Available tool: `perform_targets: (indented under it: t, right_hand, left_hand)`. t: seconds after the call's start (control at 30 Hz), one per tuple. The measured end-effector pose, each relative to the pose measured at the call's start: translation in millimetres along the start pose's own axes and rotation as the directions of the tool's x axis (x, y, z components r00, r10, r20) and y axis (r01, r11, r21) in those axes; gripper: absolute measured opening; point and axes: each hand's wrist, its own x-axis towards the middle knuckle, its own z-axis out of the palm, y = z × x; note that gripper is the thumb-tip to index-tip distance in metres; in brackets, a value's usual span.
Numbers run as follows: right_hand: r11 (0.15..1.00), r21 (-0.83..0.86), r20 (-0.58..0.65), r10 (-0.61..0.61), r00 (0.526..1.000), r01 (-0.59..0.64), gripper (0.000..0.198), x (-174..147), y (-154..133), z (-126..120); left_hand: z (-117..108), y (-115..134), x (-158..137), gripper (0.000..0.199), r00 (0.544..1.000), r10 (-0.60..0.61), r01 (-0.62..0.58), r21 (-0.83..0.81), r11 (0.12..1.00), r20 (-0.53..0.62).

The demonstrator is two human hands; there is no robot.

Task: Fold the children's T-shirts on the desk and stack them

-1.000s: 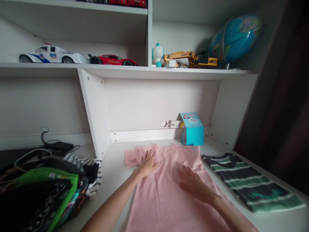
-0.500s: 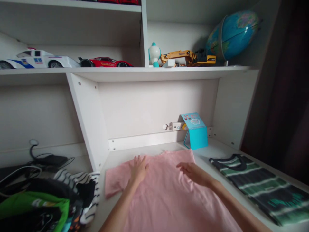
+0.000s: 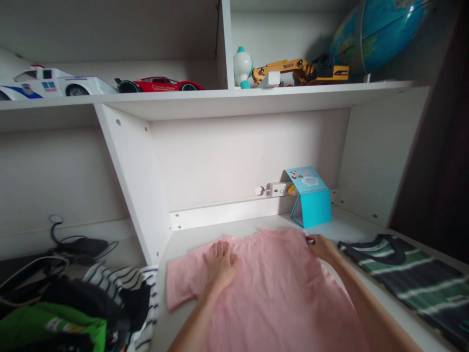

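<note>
A pink T-shirt (image 3: 271, 283) lies spread on the white desk, its neckline toward the back and one sleeve stretched out to the left. My left hand (image 3: 221, 264) rests flat on the shirt near the left shoulder, fingers apart. At the shirt's right edge, by the other sleeve, my right hand (image 3: 320, 246) has its fingers closed on the cloth. The shirt's lower part runs out of view at the bottom.
A folded green and black striped shirt (image 3: 410, 274) lies at the right. Piled clothes (image 3: 91, 308) and cables sit at the left. A blue desk calendar (image 3: 315, 208) stands behind the shirt. Toy cars (image 3: 157, 85), a toy excavator (image 3: 304, 72) and a globe (image 3: 381, 36) occupy the shelf above.
My right hand has moved right, from above the shirt to its right edge, and taken hold there. My left hand stays flat on the left shoulder. The view has shifted slightly.
</note>
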Motion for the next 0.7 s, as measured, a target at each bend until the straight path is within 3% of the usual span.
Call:
perform_targets:
  t: [0.17, 0.27, 0.33, 0.43, 0.7]
  right_hand:
    - [0.96, 0.145, 0.077, -0.25, 0.965, 0.237, 0.044, -2.5, -31.6, -1.6]
    - [0.892, 0.21, 0.142, -0.432, 0.891, 0.399, 0.059, -14.4, -55.9, -3.3]
    - [0.857, 0.201, 0.201, -0.51, 0.836, 0.474, 0.051, -22.9, -68.9, -4.3]
    - [0.846, 0.121, 0.25, -0.533, 0.809, 0.52, 0.032, -33.1, -82.7, -5.4]
    - [0.794, 0.069, 0.268, -0.597, 0.756, 0.603, 0.024, -57.2, -109.3, -6.8]
  left_hand:
    - [2.0, 0.0, 2.1, 0.056, 1.0, -0.017, 0.017, 0.015, 1.0, 0.002]
    - [1.3, 0.4, 1.8, 0.055, 1.0, -0.003, 0.003, 0.033, 0.999, 0.019]
    - [0.6, 0.9, 1.3, 0.054, 1.0, 0.009, -0.01, 0.041, 0.999, 0.023]
    - [-0.3, 1.5, 0.8, 0.054, 1.0, 0.002, -0.003, 0.038, 0.999, 0.016]
    - [-0.8, 1.1, 0.8, 0.056, 1.0, 0.005, -0.005, 0.032, 0.999, 0.029]
